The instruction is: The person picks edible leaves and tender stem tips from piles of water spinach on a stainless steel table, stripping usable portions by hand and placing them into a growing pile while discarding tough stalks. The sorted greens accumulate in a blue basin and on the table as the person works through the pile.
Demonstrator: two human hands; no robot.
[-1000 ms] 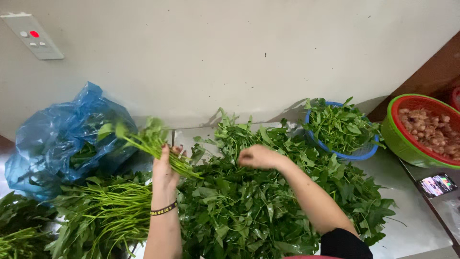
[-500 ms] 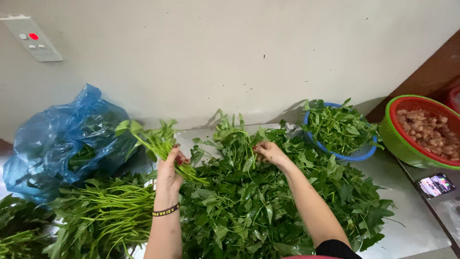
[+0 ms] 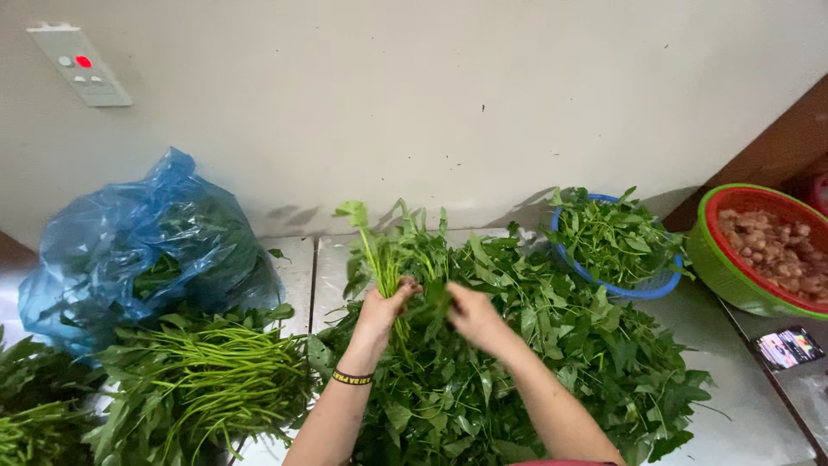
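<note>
My left hand (image 3: 382,309), with a dark band on its wrist, grips a small bunch of leafy green stems (image 3: 385,246) held upright over a big pile of loose green leaves (image 3: 552,345). My right hand (image 3: 470,312) is right beside it, its fingers closed on leaves at the base of that bunch. Both hands are over the middle of the pile on the light counter.
A bundle of long green stalks (image 3: 203,375) lies at the left, behind it a blue plastic bag (image 3: 142,237) with more greens. A blue basket (image 3: 642,283) of picked leaves and a green-and-red basket (image 3: 733,272) of brownish pieces stand at the right. A phone (image 3: 789,347) lies near the right edge.
My left hand has carried the bunch from the left toward the middle and turned it upright. My right hand has come back from the pile to meet it.
</note>
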